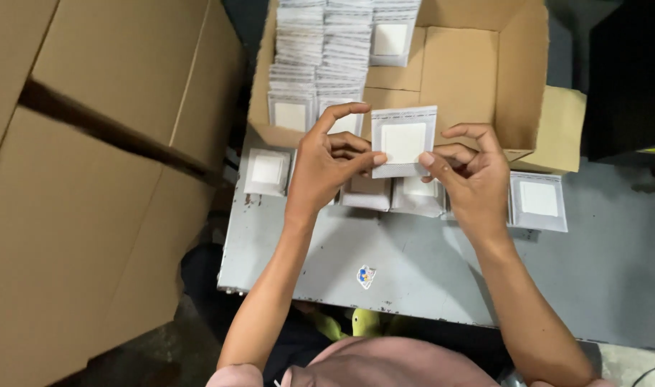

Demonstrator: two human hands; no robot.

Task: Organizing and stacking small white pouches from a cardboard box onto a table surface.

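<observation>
**One packet held up between both hands, over a crowded table edge**

A flat clear packet (404, 141) with a white square pad inside is held upright-facing between both hands, just in front of the open cardboard box (478, 79). The left hand (327, 168) pinches its left edge between thumb and fingers; the right hand (471, 175) pinches the right lower edge the same way.

Below the hands, loose packets lie in a row on the grey table (413, 265): one far left (268, 172), one far right (537, 202), and at least two between (392, 195), partly hidden. Inside the box, two packed rows of packets (320, 57) stand beside one lying loose (392, 39); the box's right half is bare. The table's near edge has open room. Large cartons (91, 193) crowd the left side.
</observation>
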